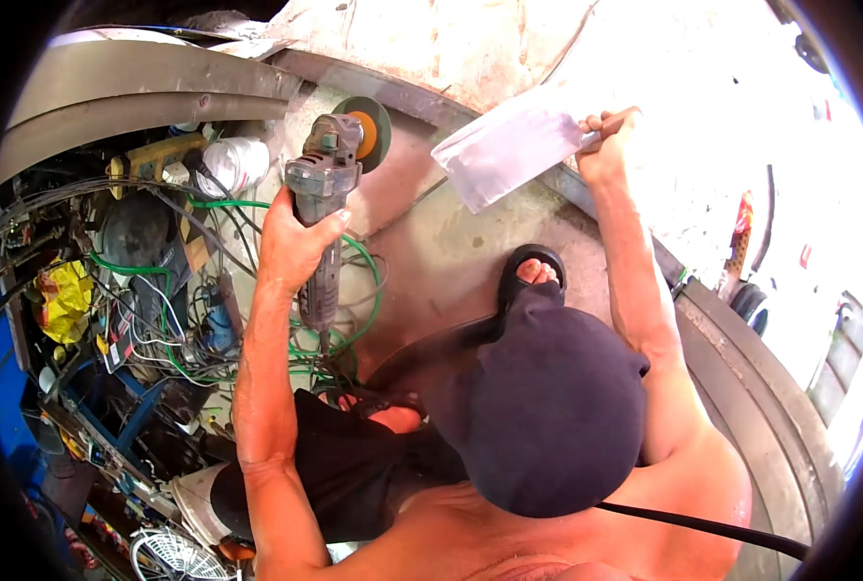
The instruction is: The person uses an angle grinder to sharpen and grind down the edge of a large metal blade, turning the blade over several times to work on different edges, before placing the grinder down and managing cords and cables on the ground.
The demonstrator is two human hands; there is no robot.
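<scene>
My left hand [296, 247] is wrapped round the body of an angle grinder [323, 179], held upright to the left of centre. At its upper end is a dark round disc [380, 134] with an orange centre, facing right. In my right hand [604, 155] is a cleaver, gripped by its brown handle [621, 123]. Its broad, pale blade [509, 150] points left and toward me, apart from the grinder's disc. Glare washes out the blade's upper edge. Whether the disc is spinning, I cannot tell.
Green cable [369, 320] loops on the floor below the grinder. Tangled wires, tools and a yellow bag [64, 300] crowd the left. A white plastic container [233, 165] lies near the curved metal rim [151, 82]. My sandalled foot [538, 269] rests below the blade.
</scene>
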